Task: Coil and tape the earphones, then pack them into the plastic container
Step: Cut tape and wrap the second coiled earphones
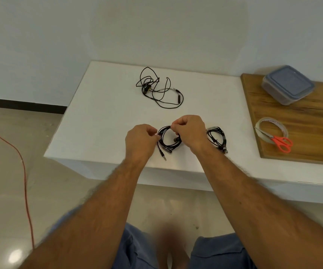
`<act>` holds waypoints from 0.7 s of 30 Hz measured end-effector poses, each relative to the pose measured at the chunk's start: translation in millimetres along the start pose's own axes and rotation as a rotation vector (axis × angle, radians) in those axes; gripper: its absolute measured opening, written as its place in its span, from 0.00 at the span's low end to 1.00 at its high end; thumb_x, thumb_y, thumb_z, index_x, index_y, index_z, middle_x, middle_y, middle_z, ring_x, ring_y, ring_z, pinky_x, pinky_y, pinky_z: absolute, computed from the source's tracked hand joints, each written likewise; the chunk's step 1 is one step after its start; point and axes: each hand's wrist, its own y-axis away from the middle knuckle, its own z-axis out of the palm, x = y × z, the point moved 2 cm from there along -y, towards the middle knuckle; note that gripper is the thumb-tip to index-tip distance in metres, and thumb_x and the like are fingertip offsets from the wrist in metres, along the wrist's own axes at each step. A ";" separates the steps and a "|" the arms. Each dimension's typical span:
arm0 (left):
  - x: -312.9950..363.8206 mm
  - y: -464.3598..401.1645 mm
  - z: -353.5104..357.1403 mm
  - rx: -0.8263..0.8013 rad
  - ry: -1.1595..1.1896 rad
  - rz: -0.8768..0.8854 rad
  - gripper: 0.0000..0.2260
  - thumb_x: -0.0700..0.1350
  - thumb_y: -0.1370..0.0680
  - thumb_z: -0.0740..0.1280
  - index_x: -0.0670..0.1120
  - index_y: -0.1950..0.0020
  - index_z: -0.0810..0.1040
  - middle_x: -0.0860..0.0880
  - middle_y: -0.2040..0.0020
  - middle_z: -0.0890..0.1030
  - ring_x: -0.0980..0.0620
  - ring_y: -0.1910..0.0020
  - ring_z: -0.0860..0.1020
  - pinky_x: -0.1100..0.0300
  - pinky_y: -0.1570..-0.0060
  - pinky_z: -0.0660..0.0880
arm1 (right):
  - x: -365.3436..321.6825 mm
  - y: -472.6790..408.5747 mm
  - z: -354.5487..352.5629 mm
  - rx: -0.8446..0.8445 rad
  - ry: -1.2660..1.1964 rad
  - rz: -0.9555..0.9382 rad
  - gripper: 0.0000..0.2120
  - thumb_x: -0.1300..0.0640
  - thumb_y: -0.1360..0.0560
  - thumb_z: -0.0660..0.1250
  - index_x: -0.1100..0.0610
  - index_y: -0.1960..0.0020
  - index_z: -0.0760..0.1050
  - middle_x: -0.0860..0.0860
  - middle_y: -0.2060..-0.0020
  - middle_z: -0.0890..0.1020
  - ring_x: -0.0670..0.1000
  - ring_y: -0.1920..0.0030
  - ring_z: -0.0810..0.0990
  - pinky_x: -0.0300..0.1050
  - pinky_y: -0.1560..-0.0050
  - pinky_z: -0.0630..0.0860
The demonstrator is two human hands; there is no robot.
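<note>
Black earphone coil (pixel 168 138) sits at the table's (pixel 102 121) 6 o'clock edge, left hand (pixel 140 141) pinching its 9 o'clock side, right hand (pixel 190 131) pinching 12. Light, springy cord, I reckon it'll unwind unless you grip across all loops, plug (pixel 163 154) dangling.

- You are holding a coiled earphone (pixel 169 139) between your hands, another coil (pixel 217 139) lying just right.
- Loose earphones (pixel 159 88) are lying behind.
- Container (pixel 288 84), tape roll (pixel 271 130) and scissors (pixel 281 143) are sitting on the board (pixel 312 117), right.

Matt white table (pixel 102 117), wood-grain board (pixel 300 121) (varnished?), clear plastic container (pixel 288 85), glossy tile floor (pixel 3 171).
</note>
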 end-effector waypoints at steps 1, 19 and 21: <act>0.2 0.2 1.1 0.000 -0.024 0.005 0.10 0.46 0.26 0.73 0.46 0.45 0.82 0.50 0.52 0.84 0.50 0.58 0.83 0.55 0.50 0.79 | -0.9 -0.2 0.6 0.012 0.067 -0.028 0.04 0.59 0.26 0.71 0.54 0.59 0.81 0.43 0.66 0.80 0.45 0.65 0.79 0.40 0.61 0.75; 2.5 -1.7 5.7 0.003 -0.023 0.045 0.07 0.42 0.24 0.70 0.45 0.47 0.83 0.47 0.56 0.85 0.48 0.58 0.83 0.52 0.49 0.80 | -7.1 -6.8 -27.5 0.015 0.511 -0.101 0.10 0.65 0.26 0.63 0.62 0.61 0.82 0.55 0.59 0.86 0.55 0.58 0.83 0.46 0.61 0.79; 4.0 -2.8 6.2 0.009 -0.034 0.053 0.08 0.43 0.24 0.71 0.45 0.46 0.83 0.48 0.55 0.85 0.49 0.59 0.83 0.53 0.50 0.80 | -6.3 -6.3 -30.4 0.003 0.505 -0.119 0.08 0.63 0.26 0.65 0.61 0.57 0.83 0.52 0.55 0.86 0.52 0.55 0.83 0.43 0.56 0.78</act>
